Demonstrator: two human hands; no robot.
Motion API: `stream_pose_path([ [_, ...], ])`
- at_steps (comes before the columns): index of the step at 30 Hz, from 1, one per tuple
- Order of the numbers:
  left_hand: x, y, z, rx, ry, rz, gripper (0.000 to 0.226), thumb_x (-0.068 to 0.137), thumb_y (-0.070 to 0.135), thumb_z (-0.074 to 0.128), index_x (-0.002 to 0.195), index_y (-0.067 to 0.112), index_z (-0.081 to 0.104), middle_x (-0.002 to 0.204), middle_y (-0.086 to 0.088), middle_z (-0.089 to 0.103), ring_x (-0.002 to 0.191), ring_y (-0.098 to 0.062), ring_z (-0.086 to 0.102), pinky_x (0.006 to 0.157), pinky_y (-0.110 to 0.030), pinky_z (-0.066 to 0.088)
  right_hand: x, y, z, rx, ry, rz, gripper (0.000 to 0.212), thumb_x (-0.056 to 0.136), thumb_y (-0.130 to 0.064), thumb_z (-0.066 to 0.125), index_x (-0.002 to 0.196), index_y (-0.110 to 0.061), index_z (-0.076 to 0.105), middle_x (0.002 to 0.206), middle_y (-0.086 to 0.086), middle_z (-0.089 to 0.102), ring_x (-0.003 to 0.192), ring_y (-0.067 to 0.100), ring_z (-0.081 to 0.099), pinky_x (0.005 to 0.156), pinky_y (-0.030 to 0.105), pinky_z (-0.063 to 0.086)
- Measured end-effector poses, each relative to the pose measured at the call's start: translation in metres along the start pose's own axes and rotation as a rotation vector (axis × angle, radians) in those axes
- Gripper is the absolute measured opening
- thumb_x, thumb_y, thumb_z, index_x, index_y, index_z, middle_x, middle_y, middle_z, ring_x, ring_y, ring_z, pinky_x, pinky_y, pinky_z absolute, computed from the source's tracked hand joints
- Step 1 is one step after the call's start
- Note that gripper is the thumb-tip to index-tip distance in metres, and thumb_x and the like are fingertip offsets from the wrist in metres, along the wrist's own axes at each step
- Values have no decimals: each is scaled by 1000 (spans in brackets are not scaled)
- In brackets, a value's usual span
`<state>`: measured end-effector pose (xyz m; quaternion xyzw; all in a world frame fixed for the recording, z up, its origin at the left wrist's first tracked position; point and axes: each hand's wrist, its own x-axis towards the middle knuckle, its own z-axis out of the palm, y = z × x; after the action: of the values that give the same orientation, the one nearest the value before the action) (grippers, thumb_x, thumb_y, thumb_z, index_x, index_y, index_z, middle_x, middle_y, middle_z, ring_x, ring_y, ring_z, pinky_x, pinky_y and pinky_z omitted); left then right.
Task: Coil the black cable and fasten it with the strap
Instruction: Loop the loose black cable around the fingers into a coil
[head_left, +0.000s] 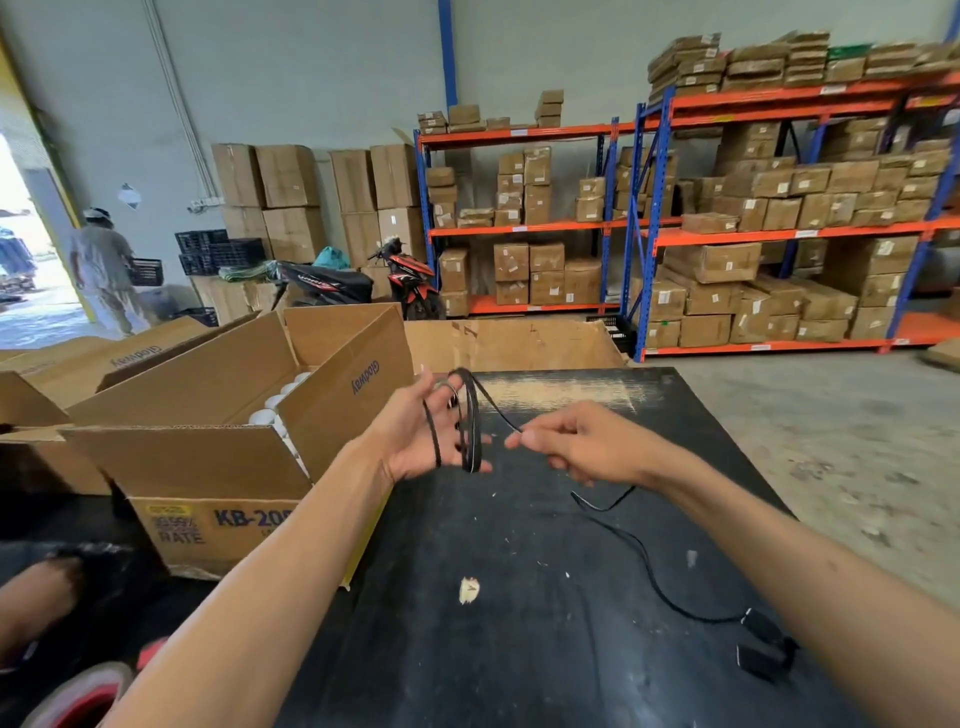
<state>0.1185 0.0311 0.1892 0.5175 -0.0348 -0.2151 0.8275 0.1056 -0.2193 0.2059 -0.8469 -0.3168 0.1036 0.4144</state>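
Several loops of the black cable (471, 431) are wound around my left hand (415, 436), which is held palm up above the black table (519, 623) with its fingers spread. My right hand (576, 447) pinches the cable a short way to the right of the loops. From that hand the cable drops to the table and trails toward its black adapter block (763, 647) near my right forearm. I see no strap.
An open cardboard box (218, 467) holding white round items stands left of the table, with more boxes behind it. A small pale scrap (468, 591) lies on the table. Shelving racks with cartons and a parked motorbike (358, 280) fill the background; a person stands at far left.
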Motion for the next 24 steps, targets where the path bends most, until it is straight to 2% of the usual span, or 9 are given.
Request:
stream_pose_path([
  [2, 0, 11, 9, -62, -50, 126, 60, 97, 65, 21, 130, 27, 54, 137, -16, 58, 131, -53, 45, 101, -82, 25, -7, 12, 21, 121, 10, 8, 28, 104, -43, 51, 117, -36, 74, 65, -4, 46, 48, 9, 39, 50, 20, 38],
  [3, -1, 16, 13, -86, -81, 174, 58, 97, 65, 21, 127, 27, 54, 130, -16, 59, 126, -53, 50, 97, -81, 31, -10, 19, 31, 172, 10, 13, 29, 104, -43, 49, 118, -35, 74, 66, -2, 44, 48, 9, 38, 49, 20, 37],
  [6, -7, 24, 32, -135, -193, 222, 59, 99, 63, 21, 140, 32, 49, 142, -16, 39, 128, -60, 45, 95, -82, 33, -16, 37, 55, 293, -15, 51, 32, 104, -48, 46, 114, -36, 74, 70, 0, 40, 52, 11, 36, 53, 23, 35],
  [11, -22, 20, 56, -29, -506, 64, 60, 100, 64, 16, 156, 41, 20, 161, -12, 21, 141, -60, 20, 105, -82, 13, -10, 47, 50, 188, 35, 103, 57, 89, -71, 52, 92, -22, 81, 61, -4, 38, 51, 11, 36, 52, 21, 36],
  [14, -31, 8, 62, 117, -622, -129, 63, 98, 65, 9, 156, 41, 18, 161, -6, 23, 143, -60, 11, 106, -80, 12, 1, 44, 27, 27, 67, 68, 35, 90, -56, 66, 76, -25, 79, 46, -11, 51, 45, 0, 43, 52, 20, 37],
  [15, -32, 2, 61, 166, -646, -215, 64, 98, 66, 9, 156, 41, 19, 162, -5, 23, 143, -60, 9, 107, -81, 12, 5, 43, 17, -64, 53, 38, 27, 88, -52, 69, 75, -30, 77, 51, -9, 60, 48, -2, 47, 55, 22, 41],
  [17, -32, -12, 55, 227, -645, -403, 64, 97, 66, 13, 156, 41, 20, 165, -1, 16, 145, -60, 4, 108, -80, 5, 16, 37, 1, -271, 5, -7, 24, 84, -49, 74, 78, -26, 76, 68, -1, 71, 58, 3, 53, 64, 29, 44],
  [20, -29, -28, 35, 331, -539, -575, 62, 96, 68, 24, 153, 44, 29, 162, 5, 19, 147, -51, 12, 111, -77, 4, 27, 18, -21, -522, -78, -34, 24, 86, -51, 72, 76, -29, 73, 67, -12, 67, 61, -1, 55, 63, 26, 43],
  [24, -24, -32, -1, 334, -292, -484, 59, 95, 68, 30, 148, 43, 40, 124, 8, 50, 122, -34, 48, 111, -72, 19, 30, -10, -41, -483, 44, -118, 32, 92, -53, 64, 79, -26, 76, 61, -10, 62, 52, 6, 47, 55, 23, 37],
])
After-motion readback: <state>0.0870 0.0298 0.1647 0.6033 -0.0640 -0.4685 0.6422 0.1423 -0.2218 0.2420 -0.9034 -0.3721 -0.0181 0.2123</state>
